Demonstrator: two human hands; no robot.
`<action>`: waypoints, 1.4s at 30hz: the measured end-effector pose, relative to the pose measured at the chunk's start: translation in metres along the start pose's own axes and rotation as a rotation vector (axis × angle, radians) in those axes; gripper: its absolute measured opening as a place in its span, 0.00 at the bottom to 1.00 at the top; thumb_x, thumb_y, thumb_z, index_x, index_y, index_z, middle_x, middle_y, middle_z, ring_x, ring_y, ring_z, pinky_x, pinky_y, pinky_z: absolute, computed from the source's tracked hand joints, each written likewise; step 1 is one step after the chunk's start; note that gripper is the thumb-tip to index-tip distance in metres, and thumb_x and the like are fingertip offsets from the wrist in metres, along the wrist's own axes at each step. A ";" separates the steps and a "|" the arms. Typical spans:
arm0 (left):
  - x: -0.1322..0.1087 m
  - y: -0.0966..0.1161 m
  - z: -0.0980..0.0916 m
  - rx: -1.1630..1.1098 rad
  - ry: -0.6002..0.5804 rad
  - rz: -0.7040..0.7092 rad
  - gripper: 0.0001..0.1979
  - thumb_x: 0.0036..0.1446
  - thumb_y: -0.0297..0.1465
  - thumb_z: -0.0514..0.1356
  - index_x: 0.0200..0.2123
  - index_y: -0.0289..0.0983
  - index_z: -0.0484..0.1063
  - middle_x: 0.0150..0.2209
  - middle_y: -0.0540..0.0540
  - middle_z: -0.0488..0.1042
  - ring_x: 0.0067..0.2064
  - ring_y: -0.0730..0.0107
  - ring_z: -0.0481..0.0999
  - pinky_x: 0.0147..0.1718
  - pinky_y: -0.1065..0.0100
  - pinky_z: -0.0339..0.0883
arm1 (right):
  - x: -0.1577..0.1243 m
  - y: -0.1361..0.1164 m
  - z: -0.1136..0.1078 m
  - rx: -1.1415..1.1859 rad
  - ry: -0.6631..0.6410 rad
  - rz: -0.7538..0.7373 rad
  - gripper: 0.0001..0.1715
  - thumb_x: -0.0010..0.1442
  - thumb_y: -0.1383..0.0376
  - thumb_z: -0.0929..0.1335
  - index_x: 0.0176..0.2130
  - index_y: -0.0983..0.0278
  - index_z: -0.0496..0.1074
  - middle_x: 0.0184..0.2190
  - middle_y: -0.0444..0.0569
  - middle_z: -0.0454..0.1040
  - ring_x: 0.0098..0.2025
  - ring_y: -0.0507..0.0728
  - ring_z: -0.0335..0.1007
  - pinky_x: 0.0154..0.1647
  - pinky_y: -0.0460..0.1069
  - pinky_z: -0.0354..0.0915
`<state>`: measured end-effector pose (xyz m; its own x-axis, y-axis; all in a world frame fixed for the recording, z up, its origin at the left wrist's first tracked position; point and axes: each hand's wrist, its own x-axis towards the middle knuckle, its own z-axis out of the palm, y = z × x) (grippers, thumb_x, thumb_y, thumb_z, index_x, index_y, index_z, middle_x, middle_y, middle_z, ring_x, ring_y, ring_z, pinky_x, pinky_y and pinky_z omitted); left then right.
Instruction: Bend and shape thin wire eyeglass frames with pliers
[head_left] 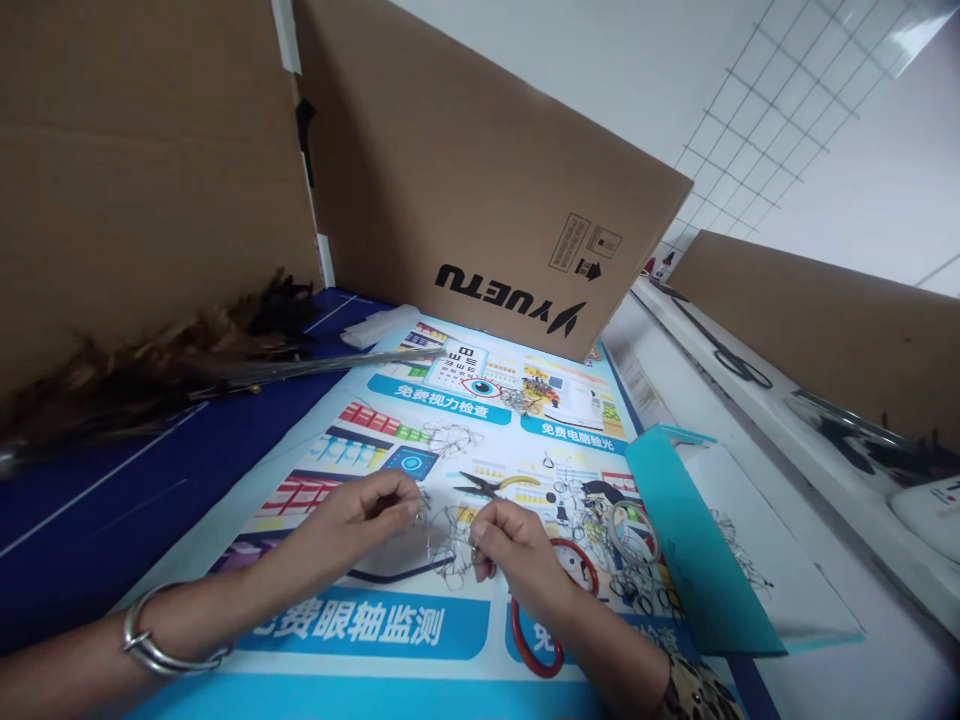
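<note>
My left hand (381, 512) is closed in a pinch, with a thin wire piece (422, 508) at the fingertips. Across from it, my right hand (511, 548) is also pinched; a tiny shiny bit shows at its fingers, too small to name. Between the hands lies a loose tangle of thin wire loops (450, 545) on the printed sheet. Just beyond my right hand rest small pliers (484, 486) with dark jaws and a yellow handle. Red-handled scissors (519, 640) lie partly hidden beneath my right forearm.
Right of my hands are a pile of wire rings (637, 585), a tape roll (634, 531) and a teal box (694, 560) holding wire pieces. Brown feathers (135, 370) with long stems lie left. Cardboard panels (480, 170) stand behind. Black scissors (739, 366) rest on the right ledge.
</note>
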<state>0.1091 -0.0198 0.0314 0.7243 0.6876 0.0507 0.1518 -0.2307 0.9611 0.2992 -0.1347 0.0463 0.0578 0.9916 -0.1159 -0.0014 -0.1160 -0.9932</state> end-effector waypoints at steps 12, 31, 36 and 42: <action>-0.008 -0.001 0.005 0.259 -0.014 0.352 0.07 0.60 0.28 0.54 0.39 0.40 0.70 0.38 0.45 0.73 0.43 0.63 0.71 0.43 0.66 0.65 | -0.002 0.006 0.001 0.146 -0.002 -0.085 0.17 0.60 0.52 0.65 0.30 0.64 0.63 0.22 0.41 0.67 0.23 0.49 0.62 0.26 0.44 0.57; -0.010 -0.036 -0.008 0.669 0.042 0.711 0.15 0.61 0.22 0.52 0.45 0.41 0.74 0.41 0.44 0.75 0.42 0.66 0.74 0.43 0.67 0.68 | -0.002 0.009 -0.002 0.056 -0.008 -0.093 0.16 0.61 0.54 0.64 0.32 0.65 0.67 0.22 0.42 0.67 0.23 0.49 0.64 0.24 0.44 0.59; -0.009 -0.037 -0.011 0.650 0.105 0.782 0.14 0.61 0.21 0.52 0.45 0.39 0.72 0.41 0.43 0.75 0.41 0.67 0.75 0.40 0.69 0.70 | -0.001 0.007 -0.009 -0.151 0.115 -0.273 0.15 0.64 0.59 0.61 0.32 0.65 0.69 0.24 0.44 0.68 0.26 0.50 0.65 0.28 0.45 0.61; -0.010 -0.030 -0.009 0.614 0.133 0.789 0.13 0.62 0.22 0.52 0.44 0.38 0.73 0.40 0.43 0.75 0.41 0.67 0.76 0.41 0.69 0.71 | 0.004 0.006 -0.015 -0.536 0.311 -0.579 0.04 0.58 0.69 0.66 0.35 0.64 0.70 0.30 0.47 0.69 0.30 0.51 0.64 0.31 0.46 0.62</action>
<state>0.0910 -0.0134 0.0044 0.6920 0.2478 0.6780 0.0084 -0.9419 0.3357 0.3148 -0.1322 0.0404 0.1752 0.8510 0.4950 0.5821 0.3159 -0.7492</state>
